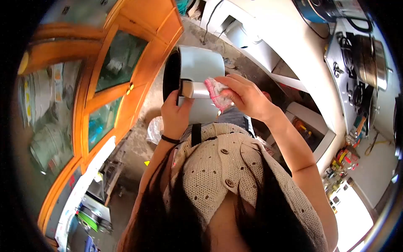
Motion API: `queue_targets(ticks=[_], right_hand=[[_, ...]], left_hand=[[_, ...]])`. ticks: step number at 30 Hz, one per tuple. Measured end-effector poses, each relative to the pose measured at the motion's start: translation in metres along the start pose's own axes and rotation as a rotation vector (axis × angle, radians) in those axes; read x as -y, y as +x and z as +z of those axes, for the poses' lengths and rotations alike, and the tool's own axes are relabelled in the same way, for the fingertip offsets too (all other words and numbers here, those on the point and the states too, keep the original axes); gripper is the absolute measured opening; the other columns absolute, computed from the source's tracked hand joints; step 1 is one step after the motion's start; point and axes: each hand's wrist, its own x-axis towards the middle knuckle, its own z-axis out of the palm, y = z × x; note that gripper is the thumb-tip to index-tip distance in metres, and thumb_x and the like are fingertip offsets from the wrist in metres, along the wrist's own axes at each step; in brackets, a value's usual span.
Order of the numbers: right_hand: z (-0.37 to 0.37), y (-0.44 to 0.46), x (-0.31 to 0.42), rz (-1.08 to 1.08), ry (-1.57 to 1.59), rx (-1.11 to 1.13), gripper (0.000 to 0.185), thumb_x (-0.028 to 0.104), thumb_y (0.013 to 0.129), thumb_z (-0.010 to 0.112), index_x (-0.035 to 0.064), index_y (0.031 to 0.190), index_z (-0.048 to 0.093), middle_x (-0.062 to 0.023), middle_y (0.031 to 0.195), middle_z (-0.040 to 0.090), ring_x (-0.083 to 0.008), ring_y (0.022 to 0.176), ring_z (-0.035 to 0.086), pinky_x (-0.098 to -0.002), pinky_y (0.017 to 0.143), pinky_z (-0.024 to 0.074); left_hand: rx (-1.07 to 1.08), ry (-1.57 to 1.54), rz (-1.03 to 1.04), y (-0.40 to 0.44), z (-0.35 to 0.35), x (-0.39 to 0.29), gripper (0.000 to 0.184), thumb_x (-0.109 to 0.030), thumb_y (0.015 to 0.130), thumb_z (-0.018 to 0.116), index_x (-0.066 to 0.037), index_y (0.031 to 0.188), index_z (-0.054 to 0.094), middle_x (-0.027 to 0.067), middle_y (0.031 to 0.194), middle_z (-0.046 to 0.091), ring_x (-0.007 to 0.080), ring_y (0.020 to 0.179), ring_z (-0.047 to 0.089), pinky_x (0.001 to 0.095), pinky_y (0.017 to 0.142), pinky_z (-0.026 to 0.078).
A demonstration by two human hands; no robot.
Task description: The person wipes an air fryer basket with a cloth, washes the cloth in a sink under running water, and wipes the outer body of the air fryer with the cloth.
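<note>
A light grey, drum-shaped container [202,63] with a dark opening on its left side lies tilted in front of my body. From its side sticks out a smooth handle [194,89], silvery and beige; the exact kind of vessel I cannot make out. My left hand [175,115] grips the container by the base of this handle, thumb and fingers closed on it. Bunched in my right hand [247,97] is a white cloth with a pink edge [217,93], pressed against the handle's outer end. The fingertips under the cloth are hidden.
To the left stands an orange wooden cabinet [138,80] with glass panes. On the right a white counter [289,38] carries a gas stove [342,63] with a steel pot [365,59]. A clear plastic bag [155,129] lies on the floor. Jars and bottles [345,161] stand at lower right.
</note>
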Motion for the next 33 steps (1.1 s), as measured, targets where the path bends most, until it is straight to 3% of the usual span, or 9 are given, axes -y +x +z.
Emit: queue_targets(ticks=[6, 7, 10, 14, 15, 19, 23, 25, 33], right_hand=[[0.009, 0.025, -0.031, 0.130, 0.103, 0.309, 0.035, 0.017, 0.087, 0.058, 0.0005, 0.116, 0.051, -0.0172, 0.098, 0.055, -0.0316, 0.087, 0.057, -0.0366, 0.074, 0.0452], [0.014, 0.031, -0.039, 0.234, 0.214, 0.325, 0.033, 0.018, 0.085, 0.062, -0.0019, 0.110, 0.055, -0.0132, 0.091, 0.059, -0.0185, 0.077, 0.056, -0.0300, 0.067, 0.0449], [0.025, 0.043, -0.079, 0.435, 0.225, 0.508, 0.032, 0.024, 0.087, 0.061, -0.0020, 0.105, 0.058, -0.0109, 0.083, 0.062, -0.0132, 0.073, 0.056, -0.0277, 0.065, 0.0455], [0.040, 0.043, -0.147, 0.603, 0.221, 0.578, 0.039, 0.037, 0.086, 0.059, -0.0008, 0.096, 0.062, -0.0156, 0.071, 0.062, -0.0253, 0.064, 0.060, -0.0342, 0.061, 0.0457], [0.045, 0.040, -0.169, 0.629, 0.228, 0.646, 0.039, 0.035, 0.089, 0.055, -0.0008, 0.103, 0.058, -0.0109, 0.079, 0.062, -0.0141, 0.071, 0.059, -0.0272, 0.064, 0.0458], [0.080, 0.015, -0.263, 0.442, 0.092, 0.640, 0.042, 0.033, 0.089, 0.053, -0.0007, 0.113, 0.053, -0.0117, 0.077, 0.062, -0.0198, 0.069, 0.061, -0.0304, 0.059, 0.0470], [0.118, 0.005, -0.351, 0.725, 0.290, 0.698, 0.041, 0.022, 0.089, 0.056, -0.0021, 0.121, 0.043, -0.0200, 0.092, 0.064, -0.0191, 0.076, 0.063, -0.0324, 0.065, 0.0499], [0.140, 0.003, -0.389, 0.971, 0.724, 0.566, 0.036, 0.011, 0.091, 0.052, -0.0011, 0.123, 0.041, -0.0153, 0.095, 0.063, -0.0123, 0.076, 0.060, -0.0255, 0.066, 0.0507], [0.200, 0.038, -0.494, 0.838, 0.526, 0.569, 0.037, 0.012, 0.091, 0.054, -0.0003, 0.124, 0.043, -0.0055, 0.102, 0.059, -0.0123, 0.092, 0.057, -0.0257, 0.079, 0.0481]], left_hand=[[-0.118, -0.013, -0.199, -0.012, 0.016, 0.020, 0.032, -0.021, 0.080, 0.060, 0.005, 0.099, 0.057, 0.0180, 0.079, 0.064, 0.0255, 0.072, 0.064, 0.0337, 0.064, 0.048], [-0.097, 0.082, -0.175, -0.012, 0.022, 0.036, 0.035, -0.023, 0.080, 0.060, 0.004, 0.101, 0.056, 0.0208, 0.081, 0.063, 0.0330, 0.075, 0.063, 0.0368, 0.064, 0.048], [-0.105, 0.178, -0.168, 0.000, 0.046, 0.059, 0.037, -0.024, 0.079, 0.061, 0.004, 0.103, 0.055, 0.0220, 0.081, 0.062, 0.0371, 0.076, 0.062, 0.0390, 0.065, 0.048], [-0.041, 0.236, -0.107, 0.027, 0.092, 0.115, 0.037, -0.025, 0.077, 0.062, 0.000, 0.102, 0.055, 0.0211, 0.083, 0.062, 0.0373, 0.077, 0.061, 0.0399, 0.064, 0.047], [0.008, 0.167, -0.224, 0.038, 0.106, 0.133, 0.037, -0.026, 0.077, 0.063, -0.001, 0.103, 0.055, 0.0203, 0.085, 0.062, 0.0376, 0.079, 0.061, 0.0411, 0.065, 0.047], [0.092, 0.212, -0.191, 0.076, 0.147, 0.196, 0.039, -0.030, 0.077, 0.064, -0.003, 0.105, 0.055, 0.0206, 0.088, 0.063, 0.0381, 0.084, 0.060, 0.0435, 0.070, 0.047], [0.021, 0.152, -0.131, 0.110, 0.196, 0.298, 0.038, -0.030, 0.077, 0.064, -0.005, 0.105, 0.056, 0.0212, 0.088, 0.062, 0.0387, 0.085, 0.059, 0.0445, 0.072, 0.047], [0.037, 0.069, -0.136, 0.129, 0.218, 0.345, 0.040, -0.032, 0.076, 0.065, -0.005, 0.104, 0.056, 0.0218, 0.088, 0.062, 0.0395, 0.085, 0.059, 0.0449, 0.072, 0.047], [0.145, 0.066, -0.096, 0.200, 0.247, 0.465, 0.052, -0.043, 0.073, 0.063, 0.002, 0.100, 0.056, 0.0245, 0.087, 0.061, 0.0393, 0.085, 0.060, 0.0455, 0.072, 0.048]])
